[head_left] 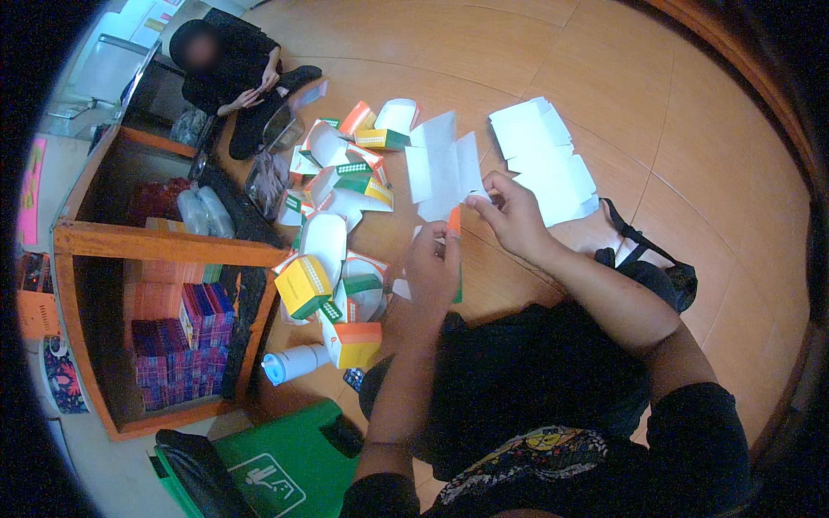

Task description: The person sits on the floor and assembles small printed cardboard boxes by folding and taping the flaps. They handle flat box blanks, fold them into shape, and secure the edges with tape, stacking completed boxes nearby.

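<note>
A partly folded paper food box [443,164] is held up in front of me, its white inner side showing and an orange strip at its lower edge. My right hand [509,211] pinches a small flap at the box's near right corner. Closed fingers of my left hand [429,263] grip the box by its orange edge; part of it is hidden behind that hand. To the left lies a pile of folded boxes [324,237] in white, green, yellow and orange. Flat white box blanks [544,160] rest on the floor to the right.
An orange-framed shelf [164,242] with stacked packs stands at left. Near it are a pale blue bottle [295,364] and a green bin [268,462]. Another person [229,78] sits on the floor at far left. A black strapped item [652,250] lies right of my knee.
</note>
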